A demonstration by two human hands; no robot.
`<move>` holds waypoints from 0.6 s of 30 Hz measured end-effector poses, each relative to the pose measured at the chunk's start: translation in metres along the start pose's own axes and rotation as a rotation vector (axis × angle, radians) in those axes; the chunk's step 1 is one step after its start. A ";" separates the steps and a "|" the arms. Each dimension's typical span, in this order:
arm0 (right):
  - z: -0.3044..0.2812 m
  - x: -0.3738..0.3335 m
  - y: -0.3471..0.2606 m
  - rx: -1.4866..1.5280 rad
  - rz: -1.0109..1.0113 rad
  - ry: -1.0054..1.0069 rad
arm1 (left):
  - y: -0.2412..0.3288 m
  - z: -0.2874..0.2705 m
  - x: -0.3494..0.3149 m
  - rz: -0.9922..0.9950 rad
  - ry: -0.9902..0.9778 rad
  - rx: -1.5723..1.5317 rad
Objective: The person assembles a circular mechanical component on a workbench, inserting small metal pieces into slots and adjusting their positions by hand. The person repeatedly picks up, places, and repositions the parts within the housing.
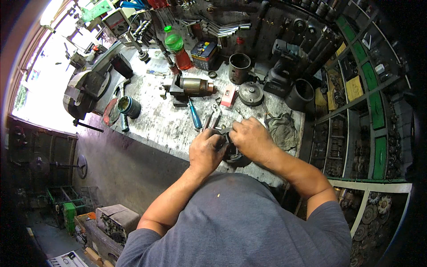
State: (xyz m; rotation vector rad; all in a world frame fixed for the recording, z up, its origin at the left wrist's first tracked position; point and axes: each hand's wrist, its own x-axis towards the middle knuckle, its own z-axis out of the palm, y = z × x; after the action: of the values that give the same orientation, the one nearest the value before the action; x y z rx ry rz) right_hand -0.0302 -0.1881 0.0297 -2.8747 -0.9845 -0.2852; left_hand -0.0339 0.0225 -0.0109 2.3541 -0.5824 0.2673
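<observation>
Nearest: a person's grey shirt [235, 213], bent over the near edge of the counter [153, 133]. The left hand [206, 152] is curled tight on a dark metal part [232, 153]; the right hand [252, 135] grips its other side, fingertips partly hidden. The part sits between them, low at that edge.

Progress, left to right: wound rotor [198, 86] lying on its side, blue screwdriver [195, 115] and pliers [214, 116] laid down, round metal cover [251, 94] loose beyond the hands. Pieces stand apart, so I judge the job partway: separation looks done, handwork on the dark part unfinished, joining up left.

Containers, left to right: open tin [129, 107], something yellowish-brown inside; green-capped bottle [178, 48], red liquid in its lower part; dark box [204, 53] with small coloured bits on top; hollow cylinder [239, 69], contents too shadowed to tell; red-and-white carton [228, 96], contents hidden; second hollow cylinder [300, 94], dark inside. Far right, shelves [362, 213] holding gears and other metal parts.
</observation>
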 end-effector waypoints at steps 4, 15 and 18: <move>-0.009 -0.006 0.001 -0.094 -0.054 -0.079 | 0.004 0.004 0.002 -0.155 0.008 -0.045; -0.001 -0.018 0.003 0.082 0.075 -0.012 | -0.012 0.005 0.004 0.083 0.018 0.012; 0.001 -0.019 0.004 0.118 0.111 -0.046 | -0.013 0.002 0.006 0.092 0.002 -0.017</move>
State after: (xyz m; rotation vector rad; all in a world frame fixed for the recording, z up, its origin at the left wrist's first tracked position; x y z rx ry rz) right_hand -0.0420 -0.2019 0.0246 -2.8262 -0.8156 -0.1476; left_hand -0.0226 0.0280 -0.0178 2.3137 -0.6908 0.3057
